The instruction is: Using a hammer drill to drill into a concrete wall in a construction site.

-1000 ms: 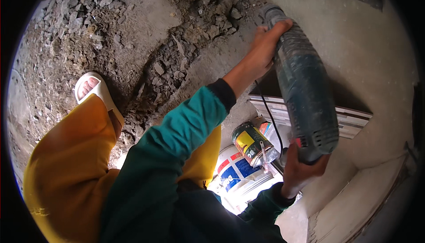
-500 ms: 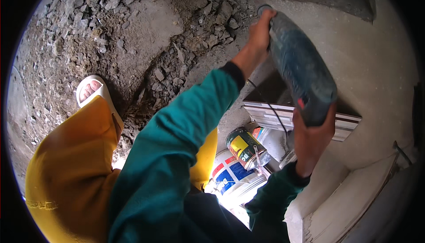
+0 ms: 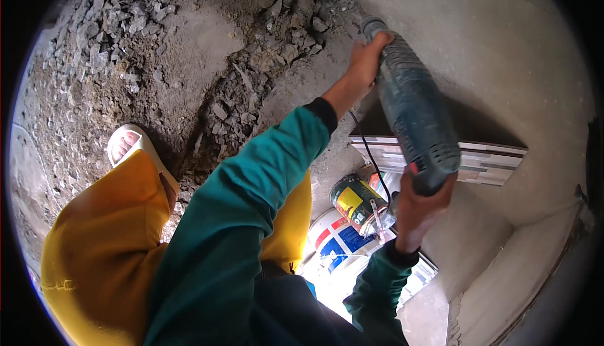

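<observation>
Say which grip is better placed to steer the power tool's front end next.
Left, I'd judge: the left grip is around the power tool close to its front end, nearer the rubble, while the right grip holds the rear end.

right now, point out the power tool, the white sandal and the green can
Power tool (image 3: 416,108), head view: middle of its body.
White sandal (image 3: 143,140), head view: its upper strap.
Green can (image 3: 356,202), head view: its side wall.
</observation>
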`<state>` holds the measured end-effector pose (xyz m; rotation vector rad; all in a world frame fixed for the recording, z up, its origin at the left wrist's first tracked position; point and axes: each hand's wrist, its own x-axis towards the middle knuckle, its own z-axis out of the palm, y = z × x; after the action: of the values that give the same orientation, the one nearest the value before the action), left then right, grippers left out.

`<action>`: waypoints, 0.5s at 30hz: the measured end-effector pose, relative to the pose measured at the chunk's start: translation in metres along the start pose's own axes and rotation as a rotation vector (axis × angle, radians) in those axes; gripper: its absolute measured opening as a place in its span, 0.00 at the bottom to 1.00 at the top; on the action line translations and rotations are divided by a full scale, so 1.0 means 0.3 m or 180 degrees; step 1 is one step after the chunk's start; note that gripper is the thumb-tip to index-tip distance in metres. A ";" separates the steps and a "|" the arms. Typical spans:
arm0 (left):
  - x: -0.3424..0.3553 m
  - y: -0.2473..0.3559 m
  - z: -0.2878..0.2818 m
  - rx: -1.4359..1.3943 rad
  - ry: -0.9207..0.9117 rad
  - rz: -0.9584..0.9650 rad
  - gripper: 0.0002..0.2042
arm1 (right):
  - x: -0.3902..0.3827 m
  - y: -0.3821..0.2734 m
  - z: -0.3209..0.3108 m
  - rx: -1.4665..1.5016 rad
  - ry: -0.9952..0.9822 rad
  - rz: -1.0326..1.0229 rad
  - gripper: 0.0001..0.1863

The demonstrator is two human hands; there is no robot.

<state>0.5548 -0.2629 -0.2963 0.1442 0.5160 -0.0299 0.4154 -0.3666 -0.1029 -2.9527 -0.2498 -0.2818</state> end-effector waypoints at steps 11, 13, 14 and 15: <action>-0.011 0.017 -0.168 -0.0491 -0.0510 -0.0207 0.23 | -0.121 -0.029 0.165 -0.0084 -0.0142 -0.0332 0.40; 0.035 0.026 -0.133 -0.0130 -0.0245 0.0007 0.24 | -0.058 -0.008 0.166 -0.0087 -0.0098 -0.0167 0.38; 0.049 0.024 -0.108 0.0235 0.0094 0.0019 0.25 | -0.015 0.006 0.153 -0.0050 -0.0059 -0.0047 0.36; 0.065 0.024 -0.074 0.0187 0.0034 0.0142 0.25 | 0.037 0.022 0.132 -0.0247 -0.0016 -0.0104 0.36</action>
<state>0.5614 -0.2525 -0.3240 0.2134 0.5227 -0.0008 0.4341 -0.3643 -0.1401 -3.0287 -0.2946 -0.2950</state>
